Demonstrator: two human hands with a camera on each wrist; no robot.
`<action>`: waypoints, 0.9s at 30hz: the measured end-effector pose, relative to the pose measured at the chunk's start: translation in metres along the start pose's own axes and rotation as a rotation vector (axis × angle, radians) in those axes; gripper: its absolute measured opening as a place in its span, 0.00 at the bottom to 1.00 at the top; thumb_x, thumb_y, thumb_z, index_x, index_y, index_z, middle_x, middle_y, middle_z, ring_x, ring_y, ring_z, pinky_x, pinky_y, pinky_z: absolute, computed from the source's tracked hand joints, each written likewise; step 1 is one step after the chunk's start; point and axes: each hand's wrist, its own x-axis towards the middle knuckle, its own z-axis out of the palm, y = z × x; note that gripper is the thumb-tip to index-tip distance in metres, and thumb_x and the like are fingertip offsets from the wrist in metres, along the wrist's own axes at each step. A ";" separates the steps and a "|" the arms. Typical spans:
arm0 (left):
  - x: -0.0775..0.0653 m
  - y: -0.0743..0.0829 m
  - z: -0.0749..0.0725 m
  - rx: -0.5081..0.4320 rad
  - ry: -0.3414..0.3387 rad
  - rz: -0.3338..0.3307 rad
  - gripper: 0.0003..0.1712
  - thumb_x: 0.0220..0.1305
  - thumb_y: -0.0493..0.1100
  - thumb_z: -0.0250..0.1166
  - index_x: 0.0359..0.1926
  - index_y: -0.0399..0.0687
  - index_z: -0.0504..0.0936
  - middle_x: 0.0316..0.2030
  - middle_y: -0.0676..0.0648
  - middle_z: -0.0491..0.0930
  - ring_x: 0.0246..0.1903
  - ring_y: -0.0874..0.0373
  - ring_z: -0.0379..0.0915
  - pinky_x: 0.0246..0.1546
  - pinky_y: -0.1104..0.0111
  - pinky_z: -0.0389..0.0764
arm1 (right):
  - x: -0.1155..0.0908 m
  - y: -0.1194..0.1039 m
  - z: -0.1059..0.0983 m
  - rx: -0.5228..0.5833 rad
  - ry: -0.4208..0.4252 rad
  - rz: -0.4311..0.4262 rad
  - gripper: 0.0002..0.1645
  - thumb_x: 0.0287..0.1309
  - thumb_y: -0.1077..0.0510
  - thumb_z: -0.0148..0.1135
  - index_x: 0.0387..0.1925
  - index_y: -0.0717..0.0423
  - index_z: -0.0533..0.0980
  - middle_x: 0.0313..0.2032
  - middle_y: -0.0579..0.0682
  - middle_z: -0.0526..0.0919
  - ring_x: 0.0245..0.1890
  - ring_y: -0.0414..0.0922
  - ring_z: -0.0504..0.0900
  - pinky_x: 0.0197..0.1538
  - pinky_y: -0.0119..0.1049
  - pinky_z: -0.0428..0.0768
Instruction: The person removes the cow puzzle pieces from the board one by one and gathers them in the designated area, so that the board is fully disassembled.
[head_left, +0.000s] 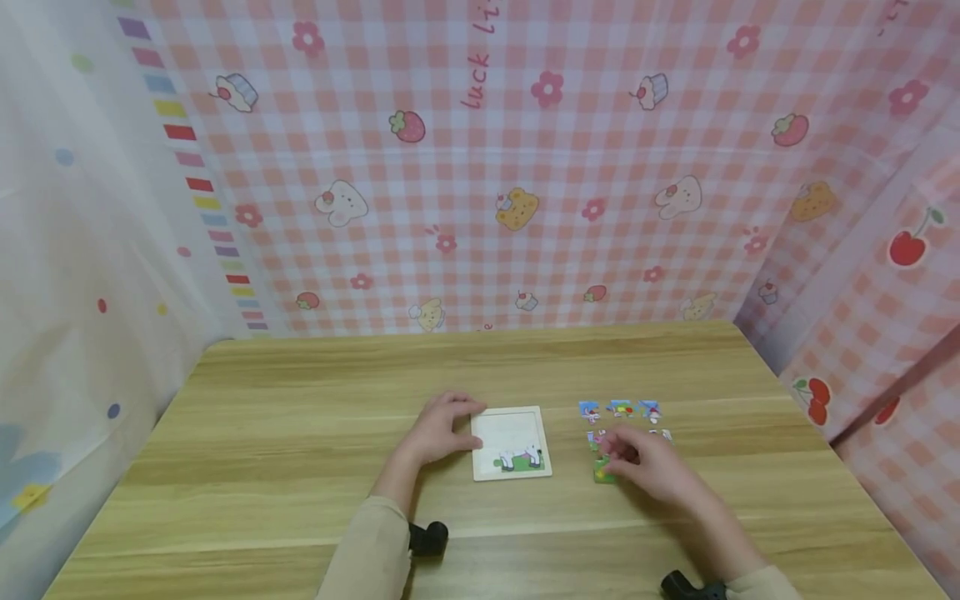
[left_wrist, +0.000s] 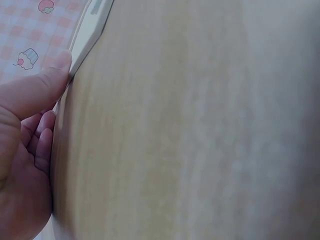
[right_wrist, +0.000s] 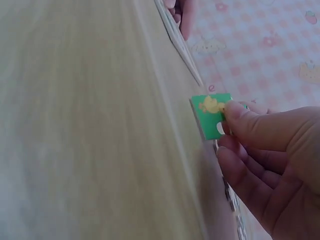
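A square puzzle tray (head_left: 510, 421) with a pale rim lies flat on the table. In its lower right sits a puzzle piece (head_left: 521, 458) with white animal legs on green. My left hand (head_left: 442, 429) rests against the tray's left edge, thumb and index finger spread along it; in the left wrist view the thumb (left_wrist: 52, 75) touches the rim. To the right of the tray, my right hand (head_left: 648, 462) pinches a green puzzle piece (right_wrist: 207, 112) with a yellow shape between thumb and fingers. That piece is tilted up in the right wrist view.
Beyond my right hand lie several loose puzzle pieces (head_left: 621, 408) in rows, some partly hidden by the hand. The wooden table (head_left: 300, 433) meets a pink checked cloth (head_left: 450, 167) at the back. Black wrist devices (head_left: 429, 540) sit near the sleeves.
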 end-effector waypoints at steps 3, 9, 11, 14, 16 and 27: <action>-0.001 0.001 -0.001 -0.002 -0.001 -0.004 0.31 0.55 0.42 0.76 0.60 0.42 0.80 0.60 0.40 0.72 0.61 0.41 0.64 0.65 0.47 0.62 | -0.002 0.003 -0.003 -0.017 -0.030 -0.001 0.10 0.55 0.67 0.70 0.39 0.58 0.78 0.31 0.42 0.79 0.31 0.34 0.76 0.35 0.31 0.80; -0.001 0.003 -0.002 -0.004 -0.006 -0.011 0.31 0.56 0.42 0.75 0.61 0.43 0.80 0.60 0.40 0.72 0.62 0.41 0.63 0.66 0.48 0.62 | -0.005 0.008 -0.006 -0.059 -0.050 -0.010 0.12 0.55 0.67 0.69 0.42 0.59 0.79 0.34 0.43 0.81 0.33 0.35 0.77 0.37 0.31 0.81; -0.001 0.003 -0.002 -0.003 -0.005 -0.010 0.31 0.56 0.42 0.75 0.61 0.43 0.80 0.60 0.40 0.72 0.62 0.42 0.63 0.66 0.48 0.61 | -0.005 0.009 -0.007 -0.078 -0.047 -0.012 0.12 0.54 0.67 0.69 0.41 0.58 0.79 0.35 0.42 0.81 0.34 0.35 0.77 0.38 0.32 0.81; -0.001 0.004 -0.002 -0.005 -0.003 -0.010 0.31 0.56 0.42 0.75 0.61 0.43 0.80 0.60 0.40 0.72 0.62 0.42 0.63 0.66 0.48 0.61 | -0.007 0.011 -0.006 -0.103 -0.033 -0.023 0.12 0.53 0.68 0.70 0.40 0.57 0.80 0.36 0.42 0.80 0.34 0.35 0.77 0.38 0.32 0.81; -0.001 0.004 -0.001 -0.004 0.000 -0.010 0.31 0.56 0.42 0.75 0.61 0.43 0.80 0.60 0.40 0.72 0.62 0.42 0.63 0.66 0.48 0.62 | -0.007 0.012 -0.005 -0.129 -0.018 -0.029 0.13 0.52 0.68 0.71 0.40 0.57 0.80 0.35 0.42 0.80 0.34 0.35 0.77 0.37 0.32 0.81; -0.001 0.003 -0.001 -0.014 0.008 -0.012 0.30 0.55 0.42 0.76 0.60 0.43 0.80 0.59 0.41 0.72 0.61 0.42 0.64 0.65 0.48 0.62 | -0.006 0.012 0.000 -0.198 0.021 -0.025 0.13 0.51 0.65 0.73 0.41 0.55 0.83 0.34 0.39 0.78 0.32 0.34 0.74 0.34 0.30 0.78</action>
